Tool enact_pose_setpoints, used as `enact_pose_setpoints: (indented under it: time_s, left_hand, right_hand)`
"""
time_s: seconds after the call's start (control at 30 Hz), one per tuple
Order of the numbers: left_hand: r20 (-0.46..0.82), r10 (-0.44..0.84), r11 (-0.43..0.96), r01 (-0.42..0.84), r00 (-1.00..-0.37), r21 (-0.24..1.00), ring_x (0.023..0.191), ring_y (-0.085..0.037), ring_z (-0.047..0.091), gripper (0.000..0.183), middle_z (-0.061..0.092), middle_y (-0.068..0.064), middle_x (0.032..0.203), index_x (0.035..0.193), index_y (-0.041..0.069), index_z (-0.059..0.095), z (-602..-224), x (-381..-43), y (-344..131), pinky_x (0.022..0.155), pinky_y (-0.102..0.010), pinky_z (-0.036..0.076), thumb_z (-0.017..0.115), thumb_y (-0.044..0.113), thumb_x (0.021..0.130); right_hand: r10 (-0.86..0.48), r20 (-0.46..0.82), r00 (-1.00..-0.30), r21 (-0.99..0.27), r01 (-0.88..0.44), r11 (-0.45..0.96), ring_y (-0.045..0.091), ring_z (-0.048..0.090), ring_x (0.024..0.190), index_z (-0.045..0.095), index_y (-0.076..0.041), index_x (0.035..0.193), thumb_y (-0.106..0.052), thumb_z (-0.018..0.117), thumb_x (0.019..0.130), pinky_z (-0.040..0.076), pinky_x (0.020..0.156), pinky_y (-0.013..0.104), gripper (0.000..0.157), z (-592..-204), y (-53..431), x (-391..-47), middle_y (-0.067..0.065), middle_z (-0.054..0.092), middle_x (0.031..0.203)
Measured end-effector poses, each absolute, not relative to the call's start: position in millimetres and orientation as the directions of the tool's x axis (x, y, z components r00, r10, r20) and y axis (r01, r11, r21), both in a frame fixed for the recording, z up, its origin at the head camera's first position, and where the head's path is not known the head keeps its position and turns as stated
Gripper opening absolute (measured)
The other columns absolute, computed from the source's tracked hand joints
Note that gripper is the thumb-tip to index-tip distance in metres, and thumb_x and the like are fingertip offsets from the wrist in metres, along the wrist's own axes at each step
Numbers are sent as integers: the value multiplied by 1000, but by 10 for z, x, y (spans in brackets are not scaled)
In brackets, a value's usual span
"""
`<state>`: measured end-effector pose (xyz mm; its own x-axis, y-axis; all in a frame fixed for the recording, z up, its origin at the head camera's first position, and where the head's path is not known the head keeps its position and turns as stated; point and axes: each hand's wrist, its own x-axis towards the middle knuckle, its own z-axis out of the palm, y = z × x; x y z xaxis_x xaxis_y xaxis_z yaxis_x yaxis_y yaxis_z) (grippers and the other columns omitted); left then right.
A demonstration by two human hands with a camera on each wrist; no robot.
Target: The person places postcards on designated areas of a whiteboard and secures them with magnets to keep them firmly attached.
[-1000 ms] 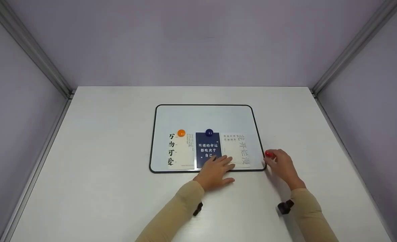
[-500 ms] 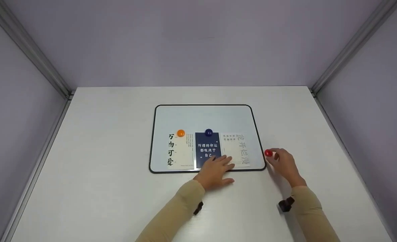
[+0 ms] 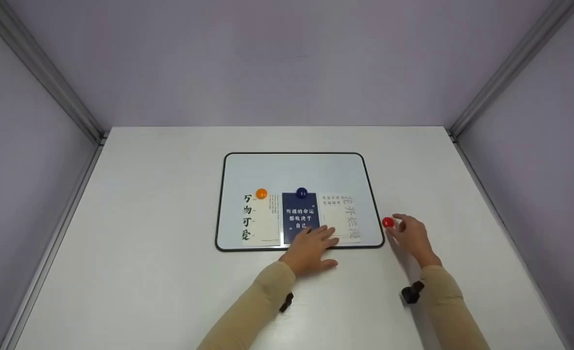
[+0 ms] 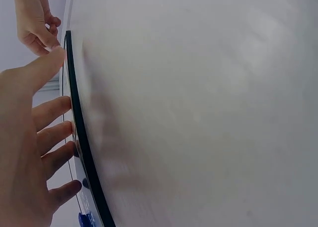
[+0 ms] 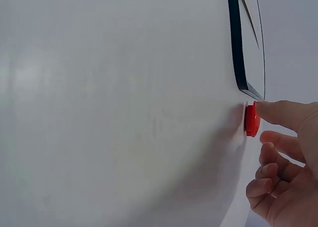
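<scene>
My left hand (image 3: 310,250) rests with spread fingers on the lower edge of a whiteboard (image 3: 296,170), across a dark blue card (image 3: 289,201) and a cream card (image 3: 333,218) to its right. Past the board's lower right corner, my right hand (image 3: 411,238) is at a round red magnet (image 3: 388,222). In the right wrist view the thumb tip touches the magnet (image 5: 252,118) or is just beside it, while the index fingertip stands apart. The magnet seems to sit on the table.
An orange magnet (image 3: 261,193) is at the top of the left cream card (image 3: 265,223). A dark blue magnet (image 3: 302,193) is at the top of the blue card. The board lies on a white table (image 3: 160,204) between pale walls (image 3: 277,63).
The right index finger has lifted off the red magnet, which shows more fully now. My left hand, the board and the cards have stayed in place.
</scene>
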<state>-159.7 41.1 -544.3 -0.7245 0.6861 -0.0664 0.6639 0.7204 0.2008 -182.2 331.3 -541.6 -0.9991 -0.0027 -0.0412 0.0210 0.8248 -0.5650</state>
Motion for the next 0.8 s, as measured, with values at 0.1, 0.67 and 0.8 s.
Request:
enact_pose_setpoints:
  time_s: [0.1, 0.67, 0.8]
  left_hand:
    - [-67, 685, 722, 663, -725, 198, 132, -14, 20, 60, 25, 4, 145, 134, 26, 40, -5455, -1596, 407, 106, -42, 18, 44, 59, 84]
    - [-65, 690, 716, 667, -721, 206, 132, -16, 22, 61, 27, 3, 144, 133, 25, 42, -5429, -1597, 404, 106, -41, 19, 44, 59, 83]
    - [-77, 687, 720, 663, -723, 205, 132, -16, 22, 61, 26, 3, 144, 133, 26, 42, -5424, -1603, 409, 106, -41, 18, 44, 60, 83]
  right_hand:
    - [12, -68, -998, -563, 48, 825, 22, 44, 71, 49, 6, 121, -13, 63, 82, 37, 61, 31, 46, -5434, 3318, -1832, 11, 50, 77]
    - [48, -86, -995, -590, 89, 802, 22, 45, 75, 54, 3, 116, -16, 64, 83, 38, 61, 30, 40, -5496, 3318, -1865, 11, 52, 82]
    - [50, -86, -995, -595, 91, 799, 22, 45, 75, 55, 3, 116, -16, 64, 83, 38, 61, 30, 39, -5490, 3318, -1867, 12, 52, 82]
